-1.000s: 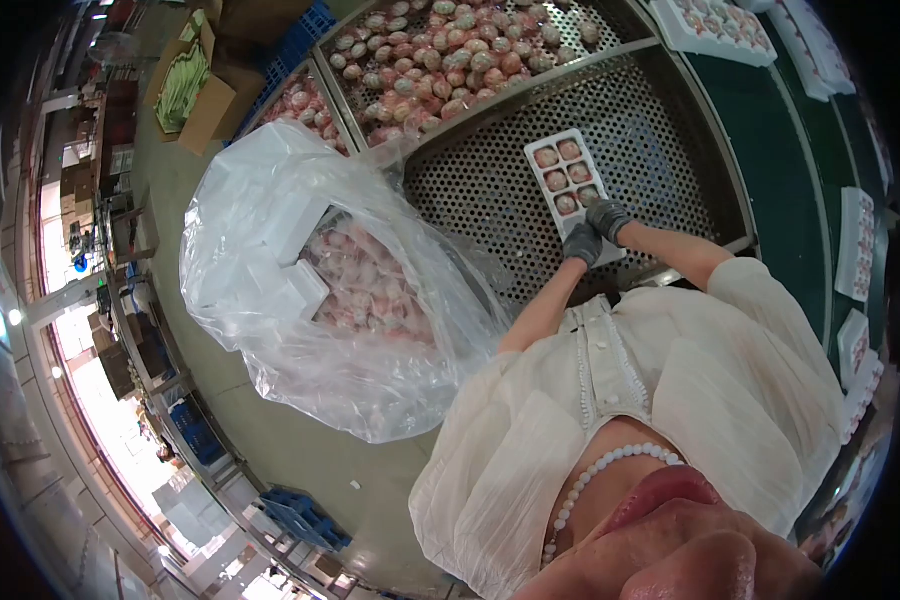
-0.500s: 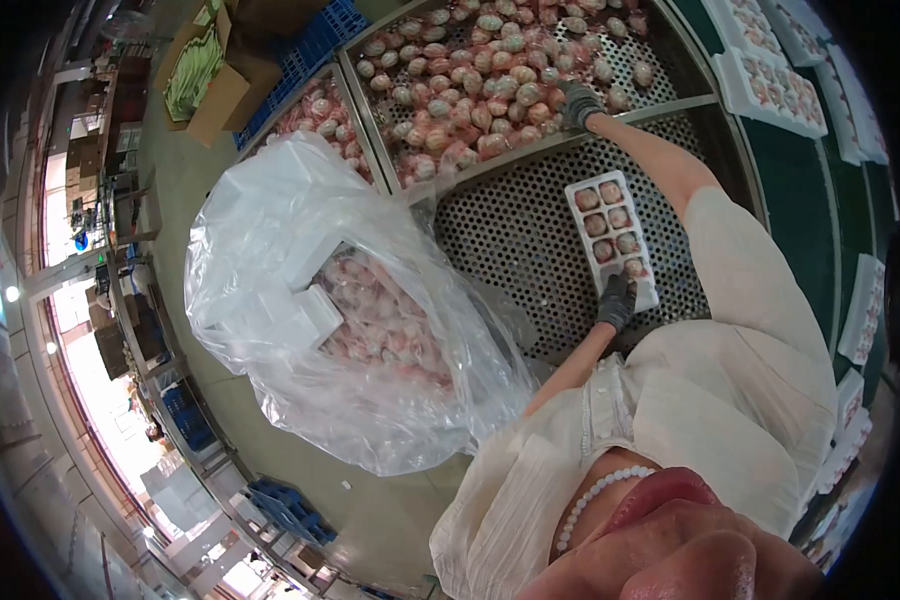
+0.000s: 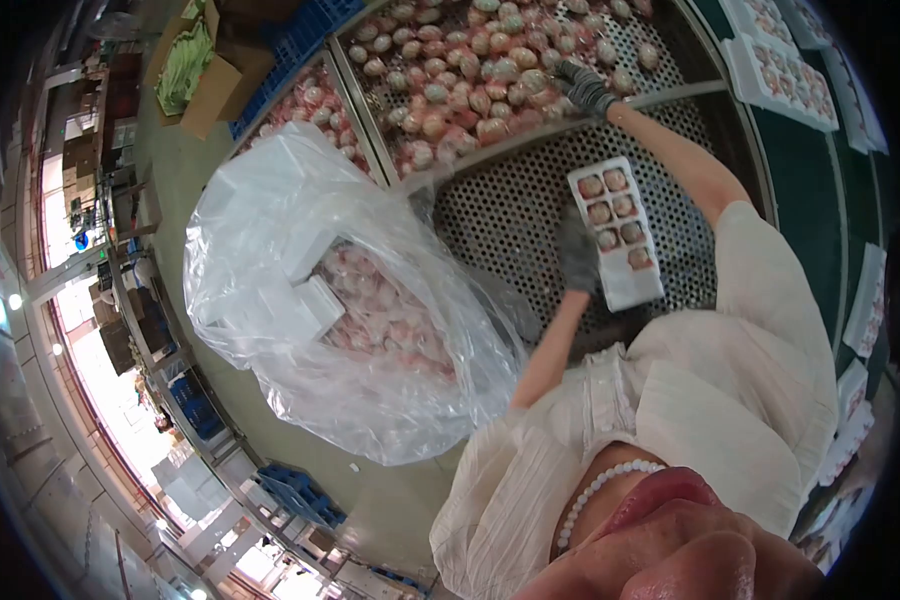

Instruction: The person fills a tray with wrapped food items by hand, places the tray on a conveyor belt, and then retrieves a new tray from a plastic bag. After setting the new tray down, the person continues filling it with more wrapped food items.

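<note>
My left hand (image 3: 578, 256), in a dark glove, is smeared by motion beside the left edge of a white foam tray (image 3: 634, 292). The tray's compartments hold several egg-shaped pieces (image 3: 624, 206) in clear and reddish wrapping. It lies on a perforated metal table (image 3: 500, 220). My right hand (image 3: 587, 90), in a grey striped glove, reaches over the divider to a heap of the same wrapped eggs (image 3: 490, 75). Its fingers stretch out towards the nearest ones, and none is visibly held.
A large clear plastic bag (image 3: 270, 230) with white foam pieces and more wrapped eggs stands on the left. Filled foam trays (image 3: 790, 85) sit on a green surface (image 3: 805, 190) to the right. A metal divider (image 3: 530, 140) separates the heap from the tray's section. A cardboard box (image 3: 235, 75) stands at upper left.
My left hand has moved off the tray's near end to its left side, uncovering that end. My right hand's fingers have shifted slightly at the heap and look straighter.
</note>
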A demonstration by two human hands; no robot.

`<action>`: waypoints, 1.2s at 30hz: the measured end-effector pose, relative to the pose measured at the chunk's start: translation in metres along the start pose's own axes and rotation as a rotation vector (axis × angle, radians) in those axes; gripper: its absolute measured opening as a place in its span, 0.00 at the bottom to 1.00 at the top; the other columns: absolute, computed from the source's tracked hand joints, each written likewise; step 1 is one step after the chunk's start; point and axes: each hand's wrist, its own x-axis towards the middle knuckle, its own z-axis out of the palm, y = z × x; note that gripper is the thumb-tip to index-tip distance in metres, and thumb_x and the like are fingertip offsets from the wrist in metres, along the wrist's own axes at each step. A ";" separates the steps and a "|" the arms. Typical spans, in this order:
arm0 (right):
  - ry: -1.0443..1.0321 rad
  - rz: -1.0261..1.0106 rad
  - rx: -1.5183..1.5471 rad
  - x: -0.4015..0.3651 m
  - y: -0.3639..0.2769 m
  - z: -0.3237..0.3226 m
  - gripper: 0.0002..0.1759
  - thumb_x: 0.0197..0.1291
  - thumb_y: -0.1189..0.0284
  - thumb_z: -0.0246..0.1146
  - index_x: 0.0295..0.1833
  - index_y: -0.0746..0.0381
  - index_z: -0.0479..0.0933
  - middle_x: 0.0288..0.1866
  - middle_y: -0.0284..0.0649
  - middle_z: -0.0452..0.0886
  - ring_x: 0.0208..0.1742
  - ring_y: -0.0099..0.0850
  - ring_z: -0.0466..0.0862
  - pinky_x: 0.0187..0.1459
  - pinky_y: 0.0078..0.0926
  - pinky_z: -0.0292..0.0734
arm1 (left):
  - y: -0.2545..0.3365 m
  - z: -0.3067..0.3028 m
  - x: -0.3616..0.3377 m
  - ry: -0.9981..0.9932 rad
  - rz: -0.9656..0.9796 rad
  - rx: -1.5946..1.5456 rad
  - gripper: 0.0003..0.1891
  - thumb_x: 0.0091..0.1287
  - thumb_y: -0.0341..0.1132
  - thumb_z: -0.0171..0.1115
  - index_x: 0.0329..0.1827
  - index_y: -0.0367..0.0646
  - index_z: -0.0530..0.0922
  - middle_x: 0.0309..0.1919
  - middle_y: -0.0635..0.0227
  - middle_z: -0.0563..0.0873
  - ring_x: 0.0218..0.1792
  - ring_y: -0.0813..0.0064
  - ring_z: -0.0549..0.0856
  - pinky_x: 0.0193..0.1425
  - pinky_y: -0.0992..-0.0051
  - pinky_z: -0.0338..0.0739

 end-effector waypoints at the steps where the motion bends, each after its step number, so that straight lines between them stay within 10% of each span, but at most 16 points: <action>1: -0.016 0.016 -0.002 -0.017 -0.028 -0.027 0.18 0.51 0.70 0.54 0.49 0.64 0.66 0.42 0.45 0.74 0.43 0.36 0.74 0.46 0.30 0.69 | 0.009 -0.014 0.015 0.142 0.109 0.347 0.30 0.55 0.36 0.52 0.60 0.37 0.52 0.55 0.54 0.62 0.55 0.58 0.61 0.58 0.64 0.55; 3: -0.370 -0.226 0.012 -0.039 -0.064 -0.080 0.19 0.50 0.74 0.55 0.50 0.66 0.66 0.40 0.42 0.75 0.42 0.35 0.74 0.44 0.28 0.71 | 0.057 -0.050 0.049 0.281 0.065 0.190 0.28 0.55 0.35 0.53 0.57 0.35 0.55 0.55 0.52 0.62 0.56 0.59 0.60 0.60 0.66 0.52; 4: -0.502 0.159 0.736 -0.058 -0.058 -0.069 0.19 0.49 0.75 0.56 0.50 0.64 0.66 0.39 0.43 0.75 0.40 0.34 0.75 0.40 0.27 0.72 | 0.077 -0.066 0.062 0.273 0.149 0.204 0.26 0.55 0.35 0.53 0.56 0.35 0.58 0.53 0.52 0.64 0.54 0.58 0.63 0.58 0.66 0.55; 5: -0.576 -0.265 -0.002 -0.070 -0.093 -0.097 0.19 0.49 0.76 0.55 0.50 0.63 0.67 0.40 0.44 0.75 0.38 0.33 0.76 0.39 0.28 0.72 | 0.087 -0.073 0.068 0.262 0.231 0.217 0.24 0.55 0.34 0.53 0.54 0.35 0.60 0.51 0.52 0.66 0.51 0.58 0.66 0.56 0.66 0.58; 10: -0.667 -0.078 -0.030 -0.154 -0.123 -0.107 0.14 0.49 0.71 0.55 0.44 0.62 0.71 0.37 0.46 0.75 0.36 0.39 0.76 0.38 0.30 0.71 | 0.036 -0.035 0.051 -0.347 -0.031 -0.076 0.18 0.54 0.32 0.54 0.47 0.37 0.68 0.39 0.57 0.75 0.37 0.65 0.76 0.42 0.67 0.70; 17: -0.100 0.536 0.432 -0.272 -0.120 -0.097 0.24 0.43 0.63 0.60 0.47 0.62 0.68 0.45 0.46 0.72 0.44 0.39 0.73 0.46 0.31 0.68 | 0.018 0.010 -0.027 -0.230 -0.854 -0.806 0.09 0.56 0.29 0.52 0.38 0.35 0.72 0.27 0.60 0.77 0.24 0.70 0.78 0.23 0.73 0.79; 20: -0.282 0.297 0.109 -0.319 -0.114 -0.094 0.29 0.41 0.60 0.62 0.50 0.62 0.66 0.46 0.47 0.70 0.47 0.39 0.70 0.50 0.31 0.65 | 0.019 0.019 -0.050 -0.228 -0.908 -0.706 0.07 0.55 0.29 0.52 0.36 0.37 0.73 0.26 0.62 0.77 0.24 0.70 0.78 0.25 0.72 0.76; 23: -0.385 0.295 0.066 -0.341 -0.120 -0.099 0.30 0.39 0.63 0.63 0.51 0.60 0.65 0.52 0.47 0.64 0.50 0.41 0.67 0.51 0.32 0.62 | -0.002 0.038 -0.062 -0.193 -0.447 -0.101 0.08 0.54 0.29 0.54 0.35 0.35 0.73 0.27 0.59 0.77 0.23 0.68 0.76 0.26 0.71 0.71; 27: -0.194 0.028 -0.063 -0.344 -0.123 -0.092 0.29 0.36 0.67 0.65 0.49 0.61 0.66 0.47 0.47 0.66 0.47 0.41 0.68 0.49 0.33 0.64 | -0.063 0.076 -0.055 -0.203 -0.610 -0.041 0.09 0.55 0.33 0.51 0.33 0.35 0.73 0.26 0.57 0.77 0.26 0.65 0.75 0.31 0.67 0.68; 30: -0.250 0.088 -0.054 -0.345 -0.113 -0.079 0.22 0.40 0.70 0.63 0.45 0.60 0.70 0.40 0.43 0.68 0.41 0.39 0.70 0.42 0.32 0.67 | 0.046 0.012 -0.053 -0.233 -0.519 -0.025 0.11 0.56 0.35 0.48 0.33 0.36 0.73 0.25 0.55 0.77 0.26 0.62 0.75 0.32 0.66 0.67; 36: -0.215 0.374 0.036 -0.330 -0.122 -0.065 0.22 0.40 0.62 0.61 0.42 0.63 0.71 0.35 0.47 0.72 0.37 0.42 0.72 0.39 0.34 0.68 | 0.006 0.023 -0.067 -0.238 -0.294 0.188 0.15 0.58 0.38 0.45 0.40 0.38 0.73 0.34 0.56 0.78 0.34 0.58 0.76 0.39 0.66 0.69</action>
